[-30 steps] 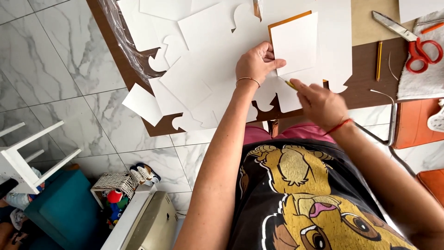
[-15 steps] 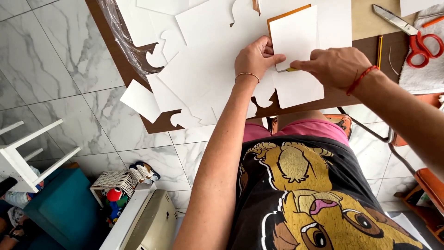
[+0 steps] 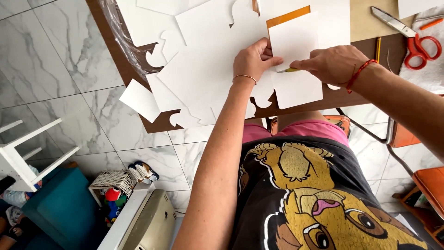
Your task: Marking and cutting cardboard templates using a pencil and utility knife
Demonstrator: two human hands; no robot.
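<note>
The left hand [image 3: 253, 59] is pressing flat on a white card [image 3: 294, 39] lying on the table [image 3: 365, 46]. The right hand [image 3: 330, 62] is gripping a yellow pencil [image 3: 289, 70], its tip touching the card's lower edge; scissors [image 3: 411, 34] are lying well apart.

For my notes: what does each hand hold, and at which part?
Right hand grips a thin yellow tool by its rear end. Left hand presses the white rectangular card at its lower left edge.

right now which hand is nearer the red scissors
Right. The right hand lies just left of the red scissors; the left hand presses the white card, farther away.
</note>
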